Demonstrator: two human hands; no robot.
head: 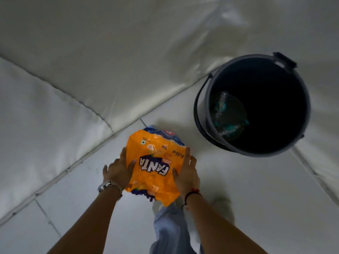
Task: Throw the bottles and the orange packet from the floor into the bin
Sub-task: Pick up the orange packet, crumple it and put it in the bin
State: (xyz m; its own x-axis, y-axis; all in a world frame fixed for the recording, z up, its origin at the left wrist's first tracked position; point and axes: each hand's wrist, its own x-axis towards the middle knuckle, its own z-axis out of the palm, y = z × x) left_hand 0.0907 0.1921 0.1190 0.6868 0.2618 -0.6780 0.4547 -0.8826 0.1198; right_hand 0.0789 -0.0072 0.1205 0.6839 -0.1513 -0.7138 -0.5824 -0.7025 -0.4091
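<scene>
Orange plastic fills the space between our hands — the orange packet, crinkled and printed with the word FANTA, which reads upside down from where we look. Our left hand presses against its left edge with the fingers spread along the side, and our right hand does the same on the right edge, so the packet is pinched flat between the two palms rather than wrapped by closed fingers. We hold it above the pale floor, below and to the left of the bin. A bit of blue wrapping shows behind the packet's far edge; we cannot tell whether it is part of the same packet.

The bin is a dark round bucket with a handle hanging down its left side, standing on the floor near the padded white wall. Inside it, low on the left, lie clear bottles with teal labels — how many we cannot tell in the dark.

A watch sits on our left wrist, a red and black thread on the right.
</scene>
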